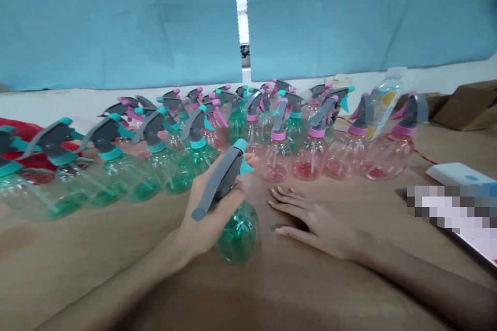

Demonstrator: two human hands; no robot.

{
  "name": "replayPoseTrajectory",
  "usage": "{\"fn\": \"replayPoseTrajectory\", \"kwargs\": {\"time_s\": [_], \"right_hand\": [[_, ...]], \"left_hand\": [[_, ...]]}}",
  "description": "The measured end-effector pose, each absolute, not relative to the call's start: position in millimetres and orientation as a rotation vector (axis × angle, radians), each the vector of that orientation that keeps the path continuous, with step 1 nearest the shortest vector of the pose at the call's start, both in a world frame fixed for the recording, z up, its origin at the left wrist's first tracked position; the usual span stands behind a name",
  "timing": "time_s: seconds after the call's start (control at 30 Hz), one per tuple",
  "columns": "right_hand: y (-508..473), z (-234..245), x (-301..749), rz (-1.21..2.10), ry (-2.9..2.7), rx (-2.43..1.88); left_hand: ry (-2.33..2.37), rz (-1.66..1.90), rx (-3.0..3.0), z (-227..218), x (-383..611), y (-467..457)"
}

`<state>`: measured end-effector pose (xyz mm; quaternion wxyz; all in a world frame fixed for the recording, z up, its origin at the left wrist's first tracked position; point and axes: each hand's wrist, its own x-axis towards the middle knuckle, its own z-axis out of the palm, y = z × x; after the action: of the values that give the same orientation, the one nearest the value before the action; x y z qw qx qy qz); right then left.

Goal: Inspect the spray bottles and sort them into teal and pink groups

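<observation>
While my left hand [207, 230] wraps the neck of a bottle [237, 238], fingers curled just under the sprayer [223, 178], the round body is left clear below — that slim neck is probably the easiest part to grasp. It's right in front of me; whether its base touches the table [295, 295], I can't tell. Over to my right hand [314, 217]: palm down, fingers outstretched, holding nothing — leaning on the table, it seems, perhaps for balance. Beyond, the front row looks sorted by colour: teal tops [158, 146] to the left, pink tops [317, 132] to the right, spouts up, bases down.
</observation>
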<state>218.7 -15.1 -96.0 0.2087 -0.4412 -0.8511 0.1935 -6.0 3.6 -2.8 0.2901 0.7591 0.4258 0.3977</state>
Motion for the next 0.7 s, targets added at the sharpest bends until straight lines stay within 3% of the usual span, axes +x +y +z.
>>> {"fn": "replayPoseTrajectory", "kwargs": {"time_s": [0.7], "right_hand": [[-14, -97, 219, 0.513, -2.422, -1.265]], "left_hand": [[1.034, 1.042, 1.977, 4, -9, 2]]}}
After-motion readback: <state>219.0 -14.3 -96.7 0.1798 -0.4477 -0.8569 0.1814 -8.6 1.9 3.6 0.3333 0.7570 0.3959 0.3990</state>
